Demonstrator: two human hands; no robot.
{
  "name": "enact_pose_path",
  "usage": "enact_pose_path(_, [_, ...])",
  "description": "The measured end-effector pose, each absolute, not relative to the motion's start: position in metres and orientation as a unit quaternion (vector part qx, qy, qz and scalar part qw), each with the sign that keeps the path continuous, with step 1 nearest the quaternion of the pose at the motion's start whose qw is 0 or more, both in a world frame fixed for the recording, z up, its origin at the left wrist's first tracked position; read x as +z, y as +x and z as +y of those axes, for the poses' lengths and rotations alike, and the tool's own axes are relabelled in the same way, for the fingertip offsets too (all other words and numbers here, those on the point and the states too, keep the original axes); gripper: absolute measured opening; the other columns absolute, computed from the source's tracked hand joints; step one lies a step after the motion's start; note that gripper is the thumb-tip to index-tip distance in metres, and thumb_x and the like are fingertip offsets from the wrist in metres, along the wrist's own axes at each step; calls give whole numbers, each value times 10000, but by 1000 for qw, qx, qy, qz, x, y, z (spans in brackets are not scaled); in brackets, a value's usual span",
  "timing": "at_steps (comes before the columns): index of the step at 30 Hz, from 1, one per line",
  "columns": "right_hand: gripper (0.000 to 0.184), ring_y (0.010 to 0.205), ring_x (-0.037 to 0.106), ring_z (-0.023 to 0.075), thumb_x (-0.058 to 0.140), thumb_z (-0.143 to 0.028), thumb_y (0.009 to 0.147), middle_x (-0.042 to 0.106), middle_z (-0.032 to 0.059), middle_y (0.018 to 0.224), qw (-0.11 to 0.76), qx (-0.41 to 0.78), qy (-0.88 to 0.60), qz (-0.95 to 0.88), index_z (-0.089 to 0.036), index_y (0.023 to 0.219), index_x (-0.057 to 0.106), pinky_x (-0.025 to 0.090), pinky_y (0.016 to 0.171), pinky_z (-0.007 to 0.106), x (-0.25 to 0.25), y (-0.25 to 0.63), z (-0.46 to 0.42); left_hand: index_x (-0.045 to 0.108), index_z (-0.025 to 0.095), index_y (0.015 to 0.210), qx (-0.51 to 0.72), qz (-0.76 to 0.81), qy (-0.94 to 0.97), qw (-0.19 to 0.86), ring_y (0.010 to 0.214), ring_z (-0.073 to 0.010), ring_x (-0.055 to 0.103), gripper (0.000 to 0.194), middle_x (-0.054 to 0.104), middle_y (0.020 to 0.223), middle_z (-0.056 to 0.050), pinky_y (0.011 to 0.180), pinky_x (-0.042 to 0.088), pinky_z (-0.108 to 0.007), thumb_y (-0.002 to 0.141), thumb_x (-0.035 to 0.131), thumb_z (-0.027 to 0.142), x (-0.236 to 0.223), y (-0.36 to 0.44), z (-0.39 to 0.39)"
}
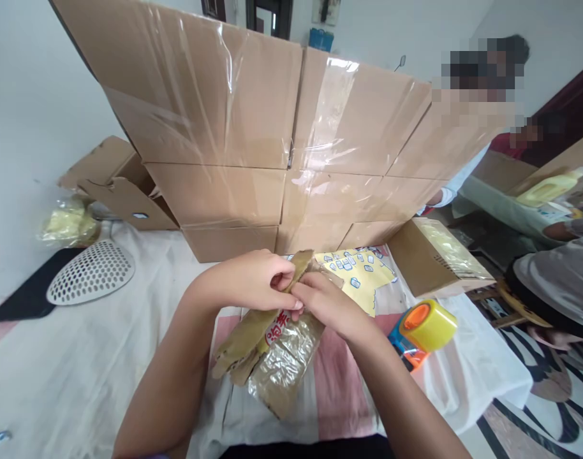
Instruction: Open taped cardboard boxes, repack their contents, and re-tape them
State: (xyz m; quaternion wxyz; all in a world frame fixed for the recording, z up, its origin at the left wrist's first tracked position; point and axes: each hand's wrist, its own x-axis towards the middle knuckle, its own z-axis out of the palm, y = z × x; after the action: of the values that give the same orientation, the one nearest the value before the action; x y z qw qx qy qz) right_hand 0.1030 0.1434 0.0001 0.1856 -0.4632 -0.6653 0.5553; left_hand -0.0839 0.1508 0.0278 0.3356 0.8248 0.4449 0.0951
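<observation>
My left hand [253, 280] and my right hand [327, 303] meet in front of me, fingers pinched together on a crumpled strip of brown cardboard with clear tape [267, 347]. The strip hangs down from my fingers over the white cloth [81, 363]; it carries a white patch with red characters. Right behind my hands stands a big taped cardboard box [253, 127], its flaps open towards me. A yellow sheet with small blue marks [363, 274] lies just past my right hand.
A tape dispenser with an orange core and a yellowish roll [423, 331] lies at my right. A small cardboard box [437, 258] sits beyond it. At the left lie a white perforated scoop [90, 273], an open box [122, 188] and a plastic bag [69, 223]. Other people sit at the far right [559, 280].
</observation>
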Motion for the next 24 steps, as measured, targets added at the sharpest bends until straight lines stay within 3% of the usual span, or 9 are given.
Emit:
enact_pose_path(6, [350, 565, 539, 137, 440, -200, 831, 577, -14, 518, 174, 520, -464, -695, -217, 491, 523, 393, 613, 274, -7, 111, 139, 441, 212, 598, 99, 431, 830, 341, 536, -113, 445, 265, 510, 564, 46, 513, 276, -283, 792, 608, 282, 22, -76, 144])
enact_pose_path(12, [311, 542, 438, 129, 437, -213, 831, 454, -40, 501, 212, 525, -466, -680, -227, 520, 421, 315, 560, 282, -11, 113, 129, 343, 203, 586, 111, 422, 810, 392, 526, -107, 341, 332, 353, 553, 52, 519, 234, -304, 863, 524, 235, 18, -78, 133])
enact_pose_path(17, [244, 594, 397, 120, 468, -254, 846, 435, -48, 587, 228, 538, -467, -664, -214, 606, 446, 286, 553, 276, -14, 115, 125, 278, 199, 609, 185, 425, 742, 485, 582, -103, 276, 398, 272, 597, 58, 546, 231, -295, 901, 535, 280, 7, -81, 127])
enact_pose_path(24, [265, 616, 369, 112, 451, -239, 873, 374, -55, 616, 237, 519, -502, -650, -212, 625, 363, 269, 555, 285, -10, 115, 111, 295, 203, 589, 339, 507, 660, 439, 579, -96, 299, 368, 300, 576, 62, 537, 249, -270, 883, 515, 232, -9, -62, 102])
